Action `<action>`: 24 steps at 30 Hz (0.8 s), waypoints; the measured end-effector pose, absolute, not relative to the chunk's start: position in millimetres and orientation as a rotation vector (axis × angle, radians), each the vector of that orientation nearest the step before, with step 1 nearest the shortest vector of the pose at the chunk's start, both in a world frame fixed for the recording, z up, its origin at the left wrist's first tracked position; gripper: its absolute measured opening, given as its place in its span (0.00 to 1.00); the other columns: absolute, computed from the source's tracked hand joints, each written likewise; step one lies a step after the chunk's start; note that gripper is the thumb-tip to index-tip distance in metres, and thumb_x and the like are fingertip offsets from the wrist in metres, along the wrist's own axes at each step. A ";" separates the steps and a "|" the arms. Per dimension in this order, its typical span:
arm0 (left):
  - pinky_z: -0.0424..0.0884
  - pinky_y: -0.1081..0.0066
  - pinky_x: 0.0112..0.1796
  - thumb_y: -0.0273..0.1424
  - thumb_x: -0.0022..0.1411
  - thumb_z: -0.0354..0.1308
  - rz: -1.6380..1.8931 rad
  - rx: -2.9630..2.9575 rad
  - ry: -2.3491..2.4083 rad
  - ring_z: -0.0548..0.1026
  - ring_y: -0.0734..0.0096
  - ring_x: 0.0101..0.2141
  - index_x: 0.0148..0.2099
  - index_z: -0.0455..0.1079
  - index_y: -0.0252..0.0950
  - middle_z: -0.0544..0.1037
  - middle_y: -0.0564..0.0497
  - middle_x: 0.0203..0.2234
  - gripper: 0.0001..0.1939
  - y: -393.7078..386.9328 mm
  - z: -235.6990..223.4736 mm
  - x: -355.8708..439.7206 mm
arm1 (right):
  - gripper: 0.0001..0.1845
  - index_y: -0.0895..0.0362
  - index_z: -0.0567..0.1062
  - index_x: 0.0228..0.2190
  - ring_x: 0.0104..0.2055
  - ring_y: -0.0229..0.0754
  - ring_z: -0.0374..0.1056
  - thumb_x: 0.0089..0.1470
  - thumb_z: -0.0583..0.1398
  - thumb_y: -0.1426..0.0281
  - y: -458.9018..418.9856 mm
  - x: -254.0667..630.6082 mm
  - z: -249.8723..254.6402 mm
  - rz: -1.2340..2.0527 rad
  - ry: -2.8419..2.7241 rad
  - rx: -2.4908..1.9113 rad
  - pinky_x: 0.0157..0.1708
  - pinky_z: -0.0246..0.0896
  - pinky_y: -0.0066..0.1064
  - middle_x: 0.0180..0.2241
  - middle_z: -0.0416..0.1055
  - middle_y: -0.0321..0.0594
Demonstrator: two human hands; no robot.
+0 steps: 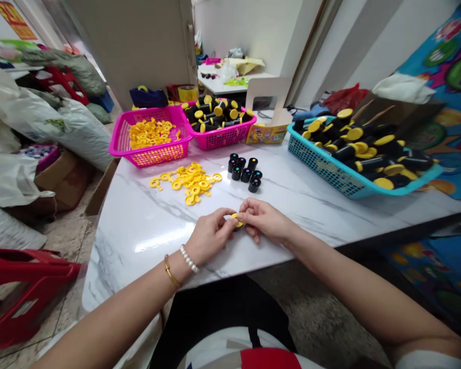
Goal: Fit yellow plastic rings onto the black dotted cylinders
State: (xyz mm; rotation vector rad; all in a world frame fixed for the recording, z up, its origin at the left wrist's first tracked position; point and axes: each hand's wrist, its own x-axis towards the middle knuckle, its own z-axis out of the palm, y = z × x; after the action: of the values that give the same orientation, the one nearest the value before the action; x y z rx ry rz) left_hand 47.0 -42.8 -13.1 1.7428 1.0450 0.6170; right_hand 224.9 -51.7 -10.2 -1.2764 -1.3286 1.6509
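Note:
Between my two hands, close to the table's front edge, is a small round yellow piece (236, 219) with a bit of something dark under it. My left hand (209, 233) pinches it from the left, thumb and fingers closed. From the other side my right hand (267, 220) grips it with thumb and forefinger; its lower edge is partly hidden. Just beyond lie several short black cylinders (246, 175) standing upright, with coloured dots on their tops. Left of these, loose yellow rings with small tabs (194, 179) are heaped on the white marbled table (146, 220).
A pink basket (149, 158) holds more yellow rings. Beside it, another pink basket (223, 137) contains yellow-capped black cylinders, as does the blue basket (322, 166) at right. A cardboard display box (267, 134) stands between. A red stool (23, 287) is at floor left.

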 end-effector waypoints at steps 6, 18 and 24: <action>0.64 0.76 0.30 0.36 0.57 0.60 0.804 2.142 1.073 0.69 0.76 0.26 0.45 0.71 0.37 0.74 0.54 0.27 0.14 -47.8 -17.8 47.2 | 0.15 0.58 0.66 0.36 0.19 0.34 0.68 0.50 0.63 0.64 -59.5 239.0 -7.7 1.708 -1.160 -1.118 0.17 0.62 0.21 0.20 0.71 0.34; 0.65 0.72 0.34 0.29 0.55 0.55 0.678 2.314 1.193 0.70 0.70 0.32 0.40 0.69 0.37 0.71 0.51 0.31 0.09 -50.1 -20.9 58.5 | 0.13 0.55 0.61 0.31 0.13 0.28 0.49 0.52 0.60 0.63 -30.4 233.4 10.1 1.599 -1.808 -1.387 0.11 0.40 0.19 0.14 0.57 0.22; 0.65 0.71 0.35 0.29 0.54 0.55 0.688 2.314 1.246 0.71 0.69 0.33 0.38 0.69 0.36 0.73 0.51 0.31 0.08 -50.3 -22.1 60.2 | 0.12 0.55 0.60 0.28 0.17 0.30 0.55 0.54 0.57 0.62 -51.3 223.9 6.1 1.288 -1.816 -1.489 0.16 0.47 0.20 0.17 0.60 0.26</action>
State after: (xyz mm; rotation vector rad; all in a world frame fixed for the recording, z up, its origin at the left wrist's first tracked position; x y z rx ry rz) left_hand 60.2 -50.3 -22.1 2.3141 1.2459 0.6879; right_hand 223.9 -51.3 6.1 -1.4892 -1.8163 1.2875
